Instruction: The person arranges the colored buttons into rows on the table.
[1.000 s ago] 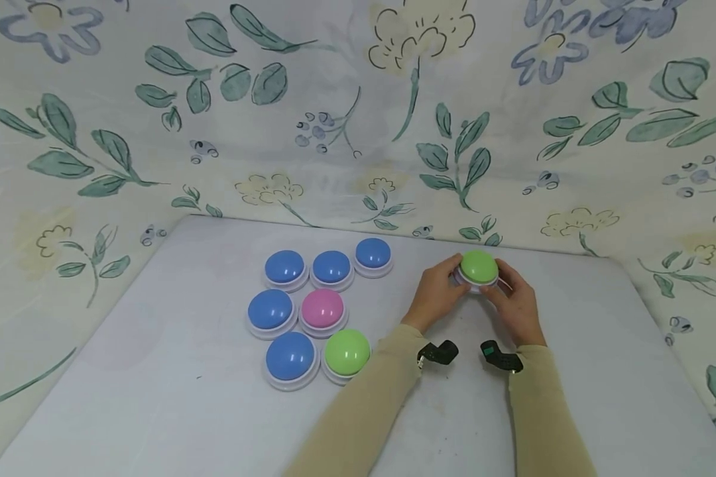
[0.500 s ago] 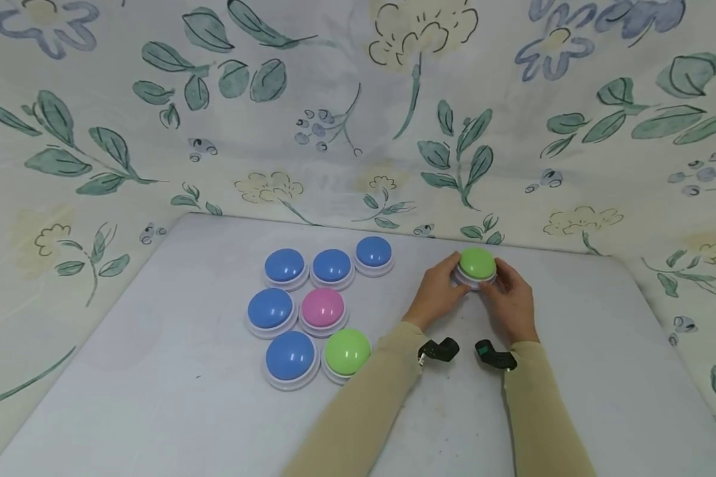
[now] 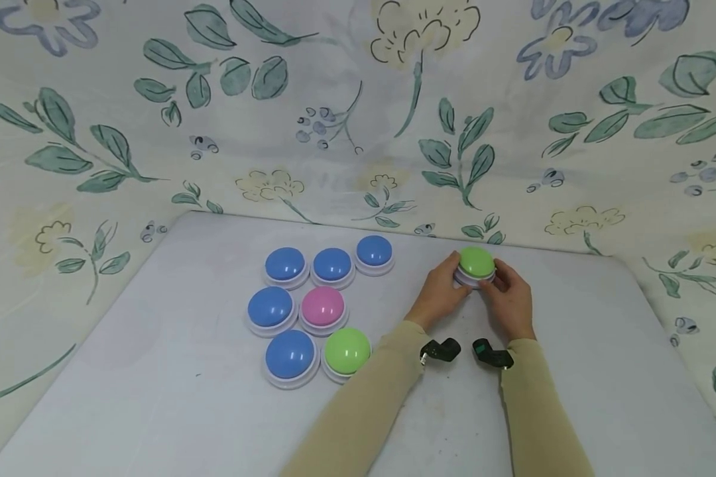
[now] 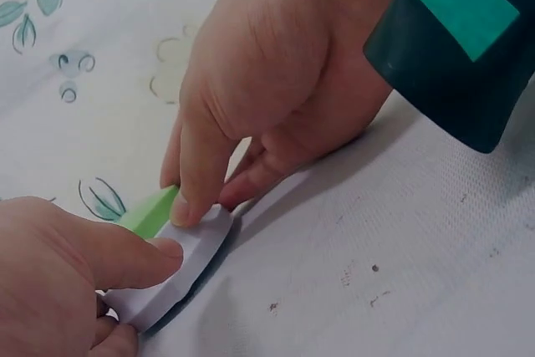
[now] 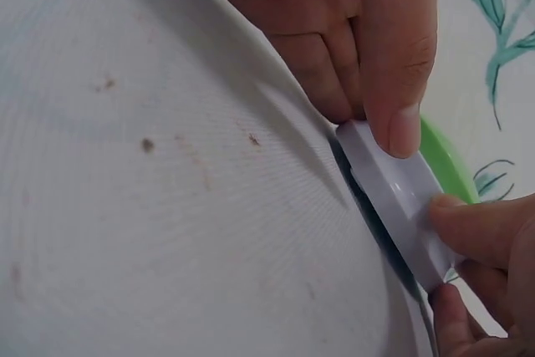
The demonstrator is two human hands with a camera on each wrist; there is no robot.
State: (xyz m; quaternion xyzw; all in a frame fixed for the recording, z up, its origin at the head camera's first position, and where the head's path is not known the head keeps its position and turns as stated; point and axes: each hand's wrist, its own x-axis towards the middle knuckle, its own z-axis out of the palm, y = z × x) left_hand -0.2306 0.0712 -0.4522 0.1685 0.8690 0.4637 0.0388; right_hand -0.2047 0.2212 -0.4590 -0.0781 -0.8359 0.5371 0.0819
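Observation:
A green dome push button (image 3: 476, 262) with a white base sits near the back edge, between both hands. My left hand (image 3: 440, 290) grips its left side, thumb at the front of the base. From the right, my right hand (image 3: 510, 299) grips the other side in the same way. In the left wrist view both thumbs press the white base (image 4: 196, 244), and a dark strip shows under it. The right wrist view shows the base (image 5: 401, 198) low at the white surface; I cannot tell whether it touches. The far fingers are partly hidden.
To the left stand several blue push buttons (image 3: 290, 354), a pink one (image 3: 323, 307) and another green one (image 3: 347, 351), which the left sleeve (image 3: 358, 391) partly covers. All rest on a white tabletop (image 3: 125, 371). Floral cloth (image 3: 358, 119) rises behind it.
The right hand and its wrist camera have shifted slightly left. The held green button has moved a little back and left, staying between both hands. The other buttons keep their places.

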